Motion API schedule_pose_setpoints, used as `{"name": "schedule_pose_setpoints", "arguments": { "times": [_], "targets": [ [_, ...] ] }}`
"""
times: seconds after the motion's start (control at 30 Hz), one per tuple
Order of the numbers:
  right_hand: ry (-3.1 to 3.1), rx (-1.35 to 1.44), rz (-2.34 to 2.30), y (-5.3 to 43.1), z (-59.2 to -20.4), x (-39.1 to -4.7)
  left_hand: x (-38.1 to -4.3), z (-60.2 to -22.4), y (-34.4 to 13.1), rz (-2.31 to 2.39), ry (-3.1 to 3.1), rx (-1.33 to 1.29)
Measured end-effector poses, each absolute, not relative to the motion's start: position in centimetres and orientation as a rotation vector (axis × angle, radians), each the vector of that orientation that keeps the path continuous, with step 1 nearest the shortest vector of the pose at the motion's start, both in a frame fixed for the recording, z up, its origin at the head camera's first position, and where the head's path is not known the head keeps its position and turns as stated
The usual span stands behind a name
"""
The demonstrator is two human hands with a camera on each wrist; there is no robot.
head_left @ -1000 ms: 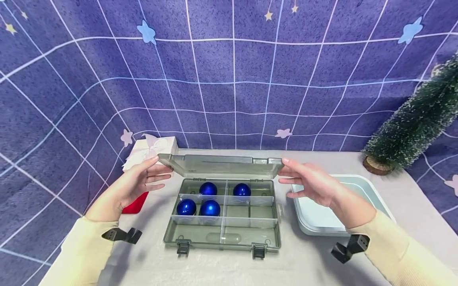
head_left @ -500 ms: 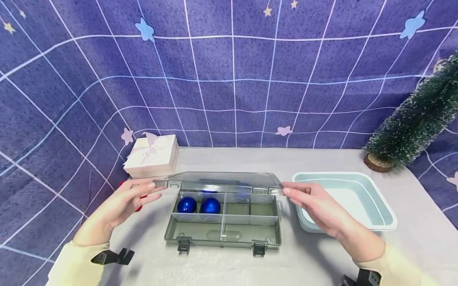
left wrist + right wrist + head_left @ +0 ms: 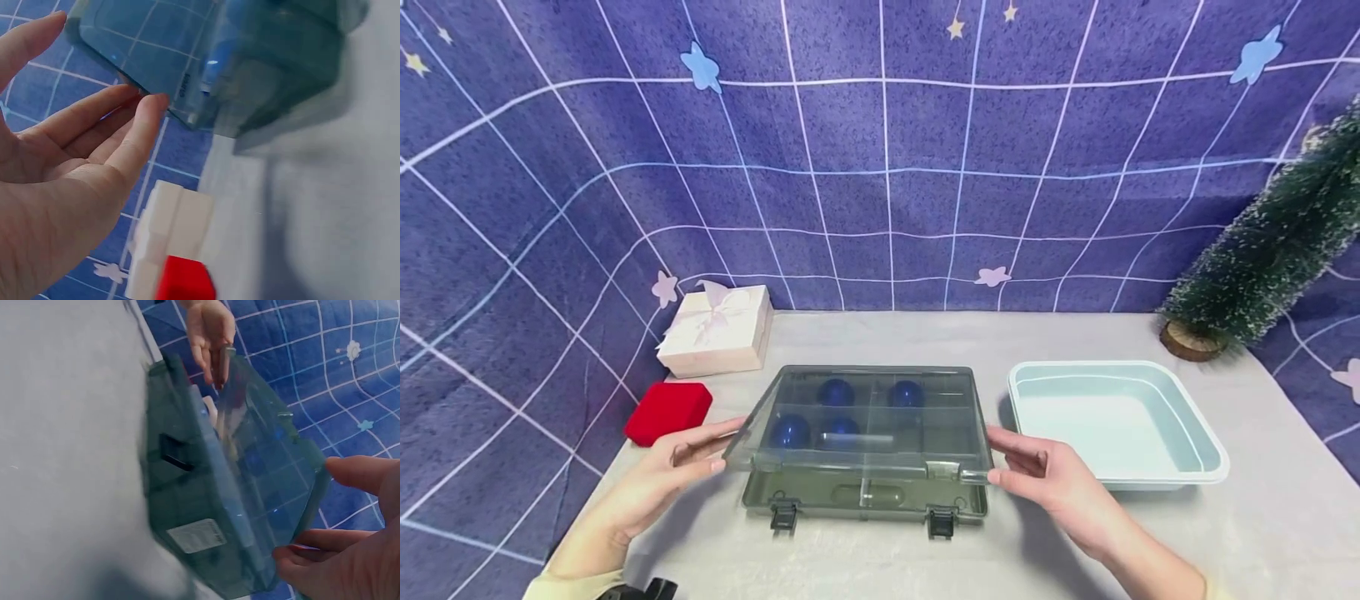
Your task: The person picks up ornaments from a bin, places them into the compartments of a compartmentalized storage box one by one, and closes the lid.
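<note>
A grey see-through divided plastic box point(image 3: 812, 493) stands on the table with its hinged lid point(image 3: 943, 429) partly lowered, the front edge raised above the base. Several shiny blue balls point(image 3: 790, 432) show through the lid, in the back and middle compartments. My left hand point(image 3: 673, 467) holds the lid's front left corner, thumb near the front and fingers along the side. On the opposite corner my right hand point(image 3: 1048, 479) grips the lid with thumb and fingers, also seen in the right wrist view. Two front latches point(image 3: 942, 523) hang down from the base.
A red box point(image 3: 668, 412) lies left of the divided box, with a white ribboned gift box point(image 3: 715, 331) behind it. A pale blue tray point(image 3: 1112, 425) stands at the right. Behind it is a small artificial tree point(image 3: 1262, 250) before a blue grid-patterned cloth point(image 3: 880, 150).
The lid has swung forward and down from nearly upright, covering the balls. Both hands have moved down and toward the front with it. The red box shows more fully.
</note>
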State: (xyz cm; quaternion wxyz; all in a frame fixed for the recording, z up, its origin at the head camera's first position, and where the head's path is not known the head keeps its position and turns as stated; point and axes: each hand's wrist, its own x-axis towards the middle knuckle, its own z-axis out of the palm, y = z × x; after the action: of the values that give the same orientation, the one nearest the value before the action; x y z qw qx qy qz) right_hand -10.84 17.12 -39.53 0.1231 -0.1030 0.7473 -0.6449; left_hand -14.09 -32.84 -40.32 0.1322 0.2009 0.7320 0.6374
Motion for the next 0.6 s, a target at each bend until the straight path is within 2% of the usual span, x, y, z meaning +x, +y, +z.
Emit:
{"name": "schedule_pose_setpoints", "arguments": {
  "times": [0.33,0.6],
  "targets": [
    [2.348,-0.412,-1.775,16.6,-42.5,-9.7,-12.9,-43.5,-32.5,1.863,2.107,0.592],
    [2.524,-0.391,-1.706,16.0,-43.8,-9.1,-12.6,-44.2,-31.5,1.855,2.230,0.444]
  ]
}}
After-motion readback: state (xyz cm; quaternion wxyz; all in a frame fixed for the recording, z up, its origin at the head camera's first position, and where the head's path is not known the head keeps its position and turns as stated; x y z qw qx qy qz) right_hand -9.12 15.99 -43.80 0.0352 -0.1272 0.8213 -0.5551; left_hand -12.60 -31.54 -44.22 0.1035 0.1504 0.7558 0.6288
